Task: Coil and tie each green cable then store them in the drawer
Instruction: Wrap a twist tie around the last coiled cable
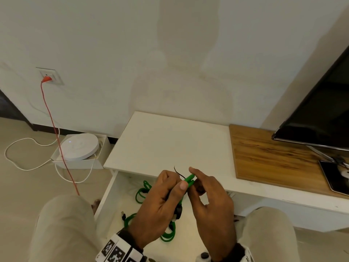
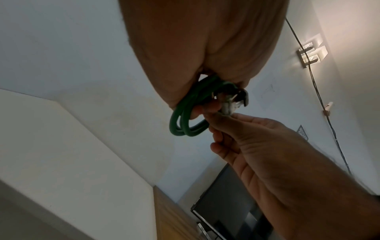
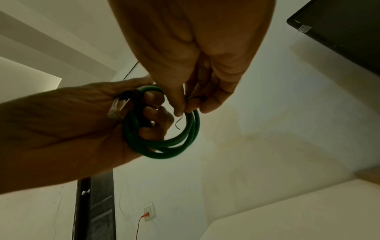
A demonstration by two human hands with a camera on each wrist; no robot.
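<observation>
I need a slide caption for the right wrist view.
Left hand grips coiled green cable while right hand pinches thin dark wire tie.

Legible text: none. Black-and-white square code markers on the wristband (image 1: 115, 251); a small coded tag on the wall (image 2: 304, 133), unreadable.

Television (image 1: 319, 110) on wooden top (image 1: 268, 157); orange cord (image 1: 54, 129).

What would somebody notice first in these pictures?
Probably the bright green cable coil in the middle, gripped by the left hand while the right hand pinches a thin black twist tie at it. Next, the orange cord running from the wall socket at the left.
</observation>
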